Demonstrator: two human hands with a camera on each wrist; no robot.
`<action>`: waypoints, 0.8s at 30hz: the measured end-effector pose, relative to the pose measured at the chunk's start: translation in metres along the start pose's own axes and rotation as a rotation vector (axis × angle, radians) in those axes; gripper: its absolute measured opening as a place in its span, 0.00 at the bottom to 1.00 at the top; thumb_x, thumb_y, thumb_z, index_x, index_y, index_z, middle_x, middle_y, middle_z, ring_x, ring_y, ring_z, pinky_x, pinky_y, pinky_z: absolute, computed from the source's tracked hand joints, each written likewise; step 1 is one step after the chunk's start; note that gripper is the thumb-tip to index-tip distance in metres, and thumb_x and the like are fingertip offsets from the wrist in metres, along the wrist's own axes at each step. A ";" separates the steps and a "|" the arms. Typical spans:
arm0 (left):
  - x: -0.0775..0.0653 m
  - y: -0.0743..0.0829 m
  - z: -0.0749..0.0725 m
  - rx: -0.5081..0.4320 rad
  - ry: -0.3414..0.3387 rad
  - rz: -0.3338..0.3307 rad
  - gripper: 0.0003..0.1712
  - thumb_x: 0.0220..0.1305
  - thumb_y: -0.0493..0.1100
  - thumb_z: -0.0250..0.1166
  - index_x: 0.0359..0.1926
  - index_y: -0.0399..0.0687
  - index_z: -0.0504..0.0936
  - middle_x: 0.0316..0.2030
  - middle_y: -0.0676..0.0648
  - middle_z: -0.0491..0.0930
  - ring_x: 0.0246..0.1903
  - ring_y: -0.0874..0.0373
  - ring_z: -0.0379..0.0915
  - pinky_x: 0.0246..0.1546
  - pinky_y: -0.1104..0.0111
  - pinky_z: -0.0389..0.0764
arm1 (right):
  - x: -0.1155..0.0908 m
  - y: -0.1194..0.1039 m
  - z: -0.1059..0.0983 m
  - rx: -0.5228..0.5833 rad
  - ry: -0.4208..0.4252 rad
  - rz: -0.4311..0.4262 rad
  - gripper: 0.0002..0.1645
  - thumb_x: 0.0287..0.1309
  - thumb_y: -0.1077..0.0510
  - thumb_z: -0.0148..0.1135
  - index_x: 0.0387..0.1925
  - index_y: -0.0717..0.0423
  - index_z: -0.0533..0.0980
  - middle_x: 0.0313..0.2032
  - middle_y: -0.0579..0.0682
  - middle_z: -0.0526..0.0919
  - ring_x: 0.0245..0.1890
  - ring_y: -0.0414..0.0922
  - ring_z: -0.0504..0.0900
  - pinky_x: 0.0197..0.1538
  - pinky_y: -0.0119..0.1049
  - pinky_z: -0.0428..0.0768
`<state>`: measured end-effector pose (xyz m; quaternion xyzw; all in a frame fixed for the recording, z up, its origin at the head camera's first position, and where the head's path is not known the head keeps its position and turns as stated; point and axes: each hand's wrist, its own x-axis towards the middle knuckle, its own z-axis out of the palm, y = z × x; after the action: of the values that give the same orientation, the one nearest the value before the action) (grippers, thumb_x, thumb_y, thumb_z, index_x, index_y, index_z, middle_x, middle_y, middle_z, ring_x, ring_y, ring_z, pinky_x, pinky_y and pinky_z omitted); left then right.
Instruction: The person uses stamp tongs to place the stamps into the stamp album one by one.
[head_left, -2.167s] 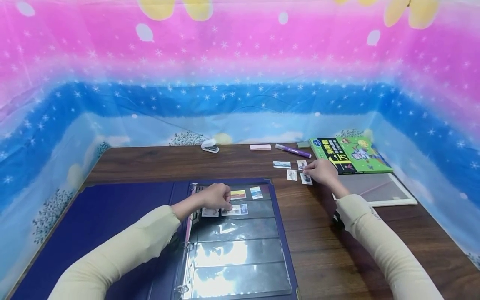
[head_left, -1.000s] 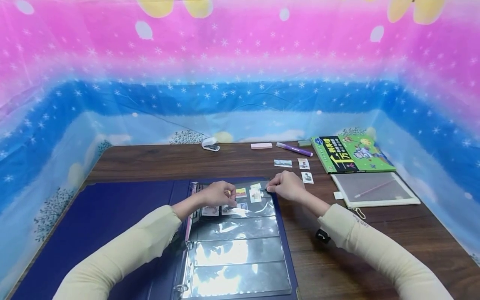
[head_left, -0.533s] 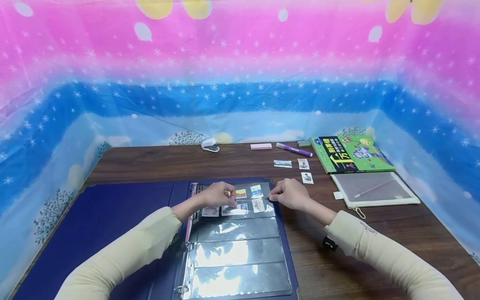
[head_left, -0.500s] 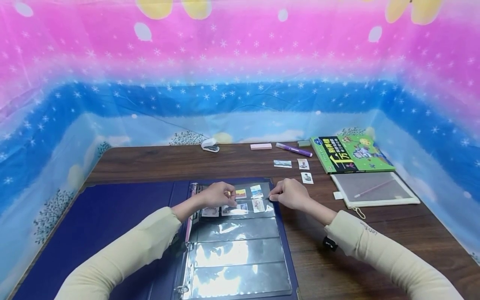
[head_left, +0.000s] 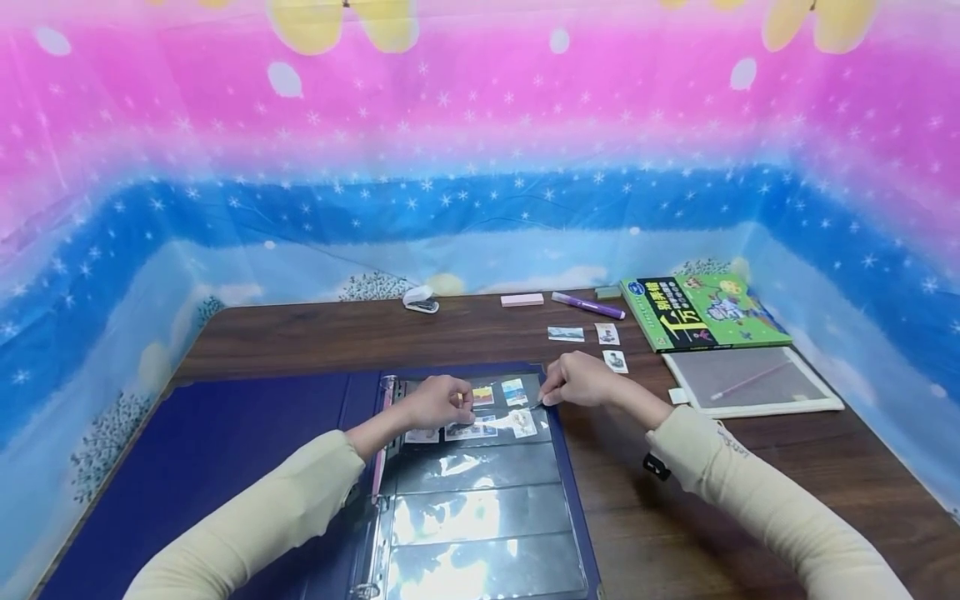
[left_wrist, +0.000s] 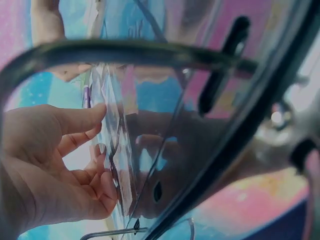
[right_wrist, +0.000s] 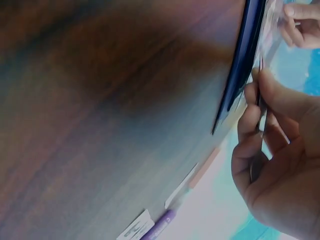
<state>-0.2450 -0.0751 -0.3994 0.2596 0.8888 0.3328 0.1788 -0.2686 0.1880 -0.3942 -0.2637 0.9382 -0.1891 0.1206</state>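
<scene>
A dark blue stamp album (head_left: 247,450) lies spread out, with a clear pocket page (head_left: 487,462) on its right side. Several stamps sit in its top two rows. My left hand (head_left: 438,402) is over these rows; its thumb and fingers pinch the clear pocket film (left_wrist: 112,115), seen edge-on in the left wrist view. At the page's right edge my right hand (head_left: 581,379) holds metal tweezers (right_wrist: 261,120) between thumb and fingers. Their tip reaches towards a small pale stamp (head_left: 523,423) in the second row; whether they grip it cannot be told.
Beyond the album lie a landscape stamp (head_left: 566,334) and two portrait stamps, with a purple marker (head_left: 588,305), a pink eraser-like block (head_left: 522,300) and a white stapler (head_left: 420,299) behind. A green book (head_left: 705,312) and a mesh pouch (head_left: 750,383) stand right.
My right hand has come from the loose stamps to the page, bringing one stamp into the second row. Lately that stamp has slid slightly right. The left hand has stayed nearly still.
</scene>
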 end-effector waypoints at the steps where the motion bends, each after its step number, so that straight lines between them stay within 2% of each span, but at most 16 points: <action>1: 0.000 0.000 0.001 0.010 0.007 0.006 0.08 0.56 0.38 0.65 0.24 0.44 0.73 0.11 0.58 0.57 0.13 0.66 0.51 0.19 0.74 0.56 | 0.001 0.002 0.000 0.004 -0.013 -0.010 0.04 0.50 0.56 0.67 0.30 0.46 0.86 0.31 0.43 0.85 0.35 0.39 0.80 0.42 0.34 0.74; 3: 0.000 0.000 0.003 0.021 0.018 0.011 0.08 0.55 0.37 0.65 0.24 0.43 0.73 0.11 0.59 0.56 0.13 0.66 0.50 0.20 0.74 0.56 | 0.003 0.005 0.000 0.030 -0.036 -0.024 0.04 0.51 0.56 0.67 0.30 0.46 0.86 0.27 0.42 0.83 0.29 0.36 0.74 0.38 0.30 0.71; 5: 0.000 -0.001 0.004 0.037 0.030 0.015 0.08 0.55 0.38 0.65 0.24 0.43 0.74 0.10 0.58 0.56 0.13 0.65 0.50 0.20 0.73 0.56 | 0.004 0.008 0.000 0.049 -0.049 -0.044 0.05 0.51 0.57 0.66 0.30 0.47 0.86 0.25 0.41 0.81 0.27 0.34 0.71 0.37 0.28 0.69; 10: 0.000 -0.001 0.006 0.077 0.057 -0.005 0.09 0.54 0.40 0.67 0.24 0.45 0.75 0.13 0.57 0.62 0.15 0.64 0.53 0.23 0.73 0.60 | 0.004 0.015 0.000 0.094 -0.054 -0.099 0.06 0.52 0.57 0.66 0.32 0.48 0.86 0.27 0.42 0.82 0.26 0.35 0.69 0.36 0.28 0.68; 15: 0.000 -0.001 0.007 0.087 0.069 -0.019 0.09 0.54 0.42 0.68 0.26 0.45 0.76 0.19 0.55 0.69 0.20 0.62 0.60 0.27 0.72 0.64 | -0.002 0.024 0.000 0.119 -0.012 -0.097 0.08 0.53 0.56 0.65 0.36 0.49 0.85 0.31 0.44 0.83 0.28 0.36 0.70 0.35 0.28 0.69; 20: -0.004 0.000 0.003 0.174 0.046 0.045 0.10 0.53 0.43 0.69 0.29 0.44 0.76 0.23 0.51 0.71 0.25 0.61 0.64 0.31 0.70 0.63 | -0.007 0.029 0.002 0.147 0.041 -0.091 0.09 0.55 0.55 0.63 0.38 0.48 0.84 0.34 0.45 0.84 0.31 0.36 0.75 0.36 0.29 0.71; 24: -0.012 -0.001 -0.004 0.262 -0.002 0.091 0.11 0.51 0.44 0.69 0.33 0.45 0.78 0.33 0.48 0.76 0.35 0.57 0.70 0.39 0.63 0.68 | -0.011 0.033 0.002 0.180 0.083 -0.076 0.09 0.55 0.55 0.63 0.38 0.48 0.84 0.34 0.44 0.84 0.33 0.36 0.77 0.39 0.30 0.73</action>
<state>-0.2373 -0.0850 -0.3960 0.3212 0.9116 0.2215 0.1290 -0.2735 0.2191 -0.4085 -0.2791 0.9109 -0.2877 0.0978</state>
